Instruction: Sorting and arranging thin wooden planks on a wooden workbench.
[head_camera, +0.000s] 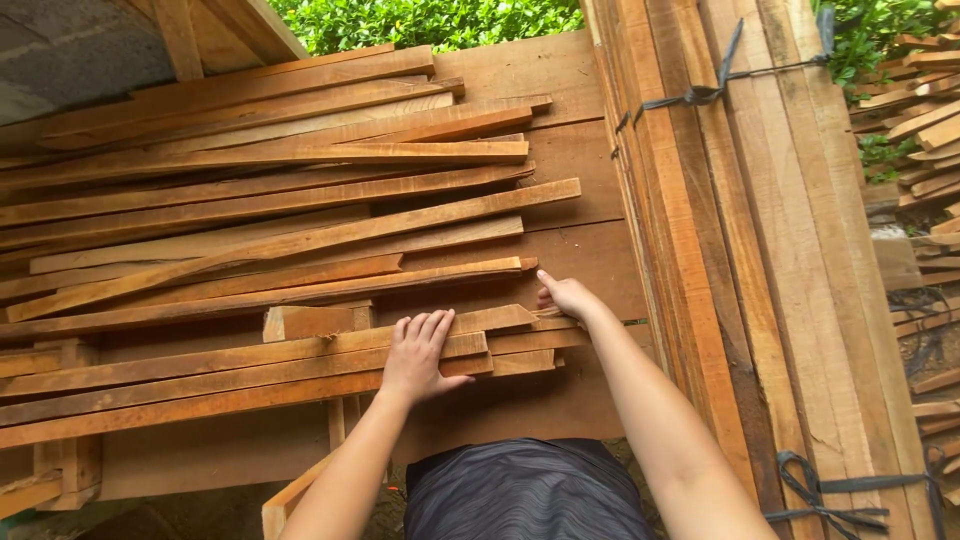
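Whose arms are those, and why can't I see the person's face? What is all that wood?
The picture comes from a camera worn on a person's head, looking down, so you see only their own two arms and dark shirt. The left hand lies flat on a few long wooden slats near the front of the pile. The right hand touches the ends of those slats, fingers spread; neither hand is gripping anything. Many more thin slats lie loosely stacked on wide boards. On the right stands a bundle of planks tied with dark cord. Green bushes show behind.

A tied bundle of planks (740, 250) stands right, green bushes (420, 20) behind, grey wall (60, 50) top left.
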